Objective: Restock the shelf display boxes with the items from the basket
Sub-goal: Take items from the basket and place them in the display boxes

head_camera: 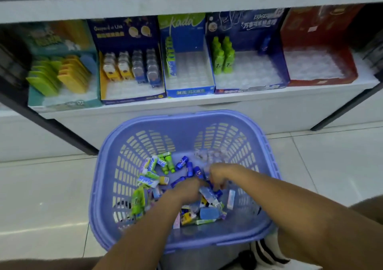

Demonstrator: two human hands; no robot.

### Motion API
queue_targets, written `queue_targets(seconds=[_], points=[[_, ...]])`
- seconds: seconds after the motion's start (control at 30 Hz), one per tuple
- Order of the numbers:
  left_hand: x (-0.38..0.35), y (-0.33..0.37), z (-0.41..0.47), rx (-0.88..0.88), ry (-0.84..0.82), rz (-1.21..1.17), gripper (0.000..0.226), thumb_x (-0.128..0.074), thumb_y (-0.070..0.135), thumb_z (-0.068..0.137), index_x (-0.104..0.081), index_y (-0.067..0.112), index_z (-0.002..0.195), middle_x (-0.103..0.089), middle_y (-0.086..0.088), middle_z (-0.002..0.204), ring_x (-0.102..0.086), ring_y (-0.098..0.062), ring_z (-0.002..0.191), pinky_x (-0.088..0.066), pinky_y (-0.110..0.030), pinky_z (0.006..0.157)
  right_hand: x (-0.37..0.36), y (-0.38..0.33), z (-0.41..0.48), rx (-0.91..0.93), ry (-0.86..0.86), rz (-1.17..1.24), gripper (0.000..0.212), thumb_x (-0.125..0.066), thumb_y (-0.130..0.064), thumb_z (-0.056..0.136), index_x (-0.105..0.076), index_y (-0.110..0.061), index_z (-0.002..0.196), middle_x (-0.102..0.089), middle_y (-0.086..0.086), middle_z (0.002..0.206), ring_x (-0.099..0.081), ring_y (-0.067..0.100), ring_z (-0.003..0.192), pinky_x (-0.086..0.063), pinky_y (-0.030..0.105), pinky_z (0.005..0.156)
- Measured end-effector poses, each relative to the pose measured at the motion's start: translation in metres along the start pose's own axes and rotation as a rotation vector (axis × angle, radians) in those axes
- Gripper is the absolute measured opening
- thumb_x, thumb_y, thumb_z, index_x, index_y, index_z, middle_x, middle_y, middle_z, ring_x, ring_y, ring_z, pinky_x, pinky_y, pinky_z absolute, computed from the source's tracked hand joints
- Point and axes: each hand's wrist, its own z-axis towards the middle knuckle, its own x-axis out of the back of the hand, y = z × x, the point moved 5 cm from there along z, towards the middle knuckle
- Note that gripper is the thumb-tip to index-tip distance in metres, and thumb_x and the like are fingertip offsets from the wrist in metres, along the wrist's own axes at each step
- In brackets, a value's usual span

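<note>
A purple plastic basket stands on the floor below the shelf, its bottom covered with several small items: green bottles, blue bottles and flat packets. Both my hands are down inside it among the items. My left hand has its fingers curled into the pile; what they grip is hidden. My right hand is blurred, with fingers bent over small blue bottles. On the shelf stand display boxes: a "Kada" box, a blue eraser box with green bottles, and a red box.
Further left on the shelf are a dark blue box with round packs and a teal box with green and yellow flat items. A white shelf front runs behind the basket. Light floor tiles lie on both sides. A striped shoe is below the basket.
</note>
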Motion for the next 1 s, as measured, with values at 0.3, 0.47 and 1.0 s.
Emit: queue_targets(seconds=[0.3, 0.47, 1.0], points=[[-0.032, -0.029, 0.02, 0.071, -0.086, -0.039, 0.03, -0.069, 0.021, 0.083, -0.063, 0.01, 0.111, -0.063, -0.013, 0.108, -0.059, -0.029, 0.098, -0.046, -0.035, 0.078, -0.028, 0.007, 0.054, -0.113, 0.068, 0.278, 0.038, -0.076, -0.028, 0.075, -0.061, -0.009, 0.105, -0.062, 0.011, 0.095, -0.06, 0.018, 0.083, -0.048, 0.026, 0.066], [-0.039, -0.042, 0.021, 0.154, -0.082, -0.234, 0.019, -0.073, 0.018, 0.08, -0.07, 0.006, 0.095, -0.067, -0.012, 0.104, -0.061, -0.025, 0.094, -0.044, -0.029, 0.073, -0.032, 0.013, 0.061, -0.128, 0.043, 0.358, 0.026, -0.078, -0.028, 0.074, -0.059, -0.01, 0.074, -0.061, 0.003, 0.068, -0.056, 0.013, 0.056, -0.044, 0.021, 0.051], [0.17, -0.006, -0.061, -0.108, 0.439, -1.425, 0.012, -0.05, 0.013, 0.095, -0.061, 0.01, 0.09, -0.065, -0.008, 0.077, -0.066, -0.017, 0.066, -0.057, -0.029, 0.066, 0.175, 0.008, -0.138, 0.631, 0.544, 0.927, 0.018, -0.063, -0.003, 0.086, -0.064, 0.002, 0.103, -0.066, 0.01, 0.079, -0.059, 0.003, 0.057, -0.051, 0.013, 0.059]])
